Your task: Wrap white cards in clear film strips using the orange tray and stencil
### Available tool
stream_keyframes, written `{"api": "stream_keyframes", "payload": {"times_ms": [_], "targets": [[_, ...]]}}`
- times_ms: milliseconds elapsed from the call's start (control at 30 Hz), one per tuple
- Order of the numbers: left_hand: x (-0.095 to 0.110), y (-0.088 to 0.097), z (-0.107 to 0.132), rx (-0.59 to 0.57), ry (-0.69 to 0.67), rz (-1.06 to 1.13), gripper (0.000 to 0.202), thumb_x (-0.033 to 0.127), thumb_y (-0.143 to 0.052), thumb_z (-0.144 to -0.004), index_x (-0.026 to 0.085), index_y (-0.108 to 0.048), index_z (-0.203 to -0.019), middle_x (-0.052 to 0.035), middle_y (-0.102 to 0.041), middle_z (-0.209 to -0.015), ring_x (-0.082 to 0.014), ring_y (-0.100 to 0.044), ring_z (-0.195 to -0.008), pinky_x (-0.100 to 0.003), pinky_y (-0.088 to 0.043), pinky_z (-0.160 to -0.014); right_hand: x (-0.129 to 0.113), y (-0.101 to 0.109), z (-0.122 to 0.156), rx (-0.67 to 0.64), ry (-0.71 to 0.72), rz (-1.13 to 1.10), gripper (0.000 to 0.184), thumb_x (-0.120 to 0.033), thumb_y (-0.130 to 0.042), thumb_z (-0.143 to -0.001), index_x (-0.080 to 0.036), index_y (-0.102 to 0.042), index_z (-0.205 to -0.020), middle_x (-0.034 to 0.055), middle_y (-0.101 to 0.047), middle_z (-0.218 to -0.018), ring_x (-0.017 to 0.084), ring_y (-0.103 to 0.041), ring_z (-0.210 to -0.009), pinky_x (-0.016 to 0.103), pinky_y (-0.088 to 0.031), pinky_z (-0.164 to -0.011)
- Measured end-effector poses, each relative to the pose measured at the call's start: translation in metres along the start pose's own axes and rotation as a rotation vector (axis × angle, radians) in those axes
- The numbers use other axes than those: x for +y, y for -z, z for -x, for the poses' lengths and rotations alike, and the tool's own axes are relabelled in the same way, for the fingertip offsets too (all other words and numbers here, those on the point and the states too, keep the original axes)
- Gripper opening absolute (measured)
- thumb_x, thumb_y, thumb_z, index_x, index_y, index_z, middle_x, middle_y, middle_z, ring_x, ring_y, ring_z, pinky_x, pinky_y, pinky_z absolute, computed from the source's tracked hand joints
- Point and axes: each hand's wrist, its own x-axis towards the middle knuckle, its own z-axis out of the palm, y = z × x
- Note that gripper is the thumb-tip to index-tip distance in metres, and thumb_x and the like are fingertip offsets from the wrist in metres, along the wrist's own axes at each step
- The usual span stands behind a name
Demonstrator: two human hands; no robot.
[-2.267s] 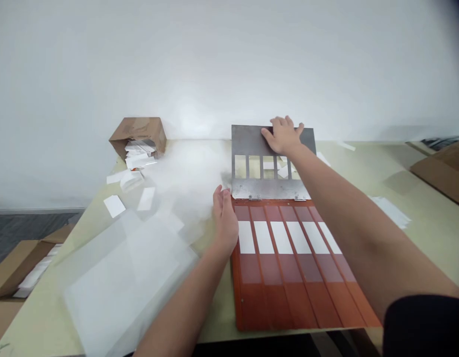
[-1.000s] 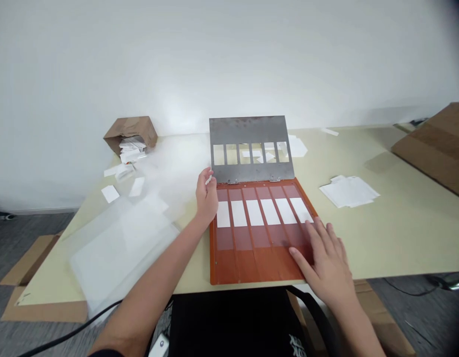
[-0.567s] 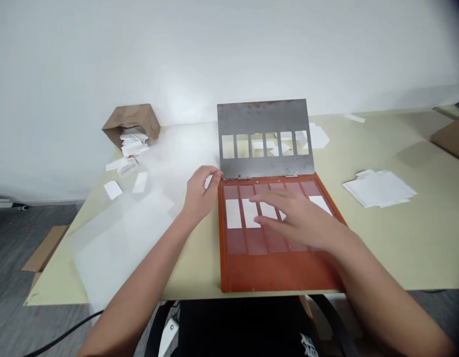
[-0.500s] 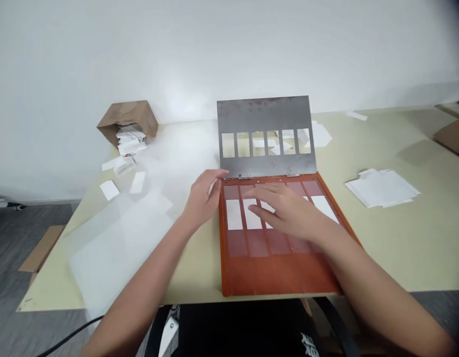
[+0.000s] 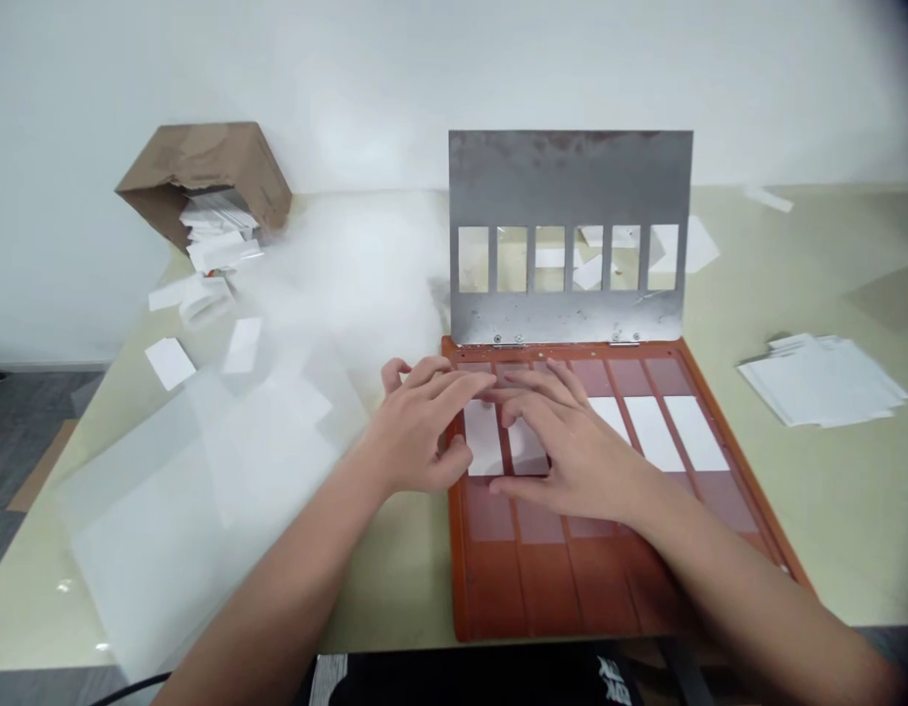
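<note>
A red-brown slotted board (image 5: 557, 588) lies at the table's front edge, its hinged metal frame (image 5: 572, 181) with a row of rectangular windows raised at the back. Several white cards (image 5: 652, 431) lie side by side in the slots, partly under clear film. My left hand (image 5: 431, 422) is over the board's left edge, fingers stretched over the leftmost card (image 5: 483, 446), holding nothing I can see. My right hand (image 5: 564, 431) spreads over the cards to its right, fingers apart and empty. The fingertips of both hands meet or overlap near the upper left slots.
A torn cardboard box (image 5: 204, 157) spills white slips at the back left. Translucent sheets (image 5: 152, 520) cover the table's left side. A pile of white sheets (image 5: 822, 382) lies to the right. Loose paper scraps (image 5: 700, 245) lie behind the metal frame.
My left hand has moved right onto the board's left edge and the leftmost card. My right hand stays over the cards, fingers more spread. The view has come closer to the board.
</note>
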Motion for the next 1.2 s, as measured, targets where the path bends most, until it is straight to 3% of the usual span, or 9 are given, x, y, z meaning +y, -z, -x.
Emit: {"api": "stream_keyframes", "payload": {"times_ms": [300,467,733,1200], "targets": [[-0.0053,0.0017,-0.0018,-0.004,-0.072,-0.168,0.068,0.017,-0.049,-0.056,0.025,-0.062,-0.123,-0.0048,-0.071,-0.078,-0.0312,-0.053,-0.091,-0.046,-0.029,-0.086,0.0033,0.0017,0.002,0.001,-0.022,0.007,0.046,-0.047,-0.076,-0.075,-0.027,-0.043,-0.1,0.0073,-0.062,-0.135,0.034,-0.043,-0.136,0.067,-0.021,-0.117],[-0.0041,0.0033,-0.0022,-0.047,-0.112,-0.279,0.062,0.019,-0.046,-0.063,0.019,-0.059,-0.123,-0.0061,-0.072,-0.081,-0.0285,-0.051,-0.088,-0.042,-0.026,-0.076,0.0039,0.002,0.0031,-0.006,-0.026,0.011,0.045,-0.046,-0.074,-0.077,-0.026,-0.043,-0.102,0.0071,-0.061,-0.136,0.034,-0.043,-0.137,0.066,-0.021,-0.117],[-0.0042,0.0018,-0.0031,-0.008,-0.149,-0.31,0.057,0.018,-0.046,-0.066,0.019,-0.059,-0.121,-0.0051,-0.074,-0.087,-0.0262,-0.054,-0.088,-0.04,-0.021,-0.071,0.0031,0.0013,0.0026,-0.005,-0.01,0.01,0.045,-0.042,-0.076,-0.077,-0.025,-0.045,-0.106,0.0071,-0.063,-0.134,0.034,-0.046,-0.136,0.065,-0.02,-0.118],[-0.0054,0.0022,-0.0026,0.032,-0.203,-0.342,0.038,0.024,-0.05,-0.078,0.021,-0.062,-0.114,-0.0033,-0.077,-0.091,-0.0254,-0.055,-0.087,-0.041,-0.022,-0.073,0.0032,0.0022,0.003,-0.008,0.013,0.023,0.039,-0.04,-0.073,-0.081,-0.024,-0.047,-0.105,0.0086,-0.066,-0.129,0.033,-0.049,-0.134,0.064,-0.024,-0.117]]}}
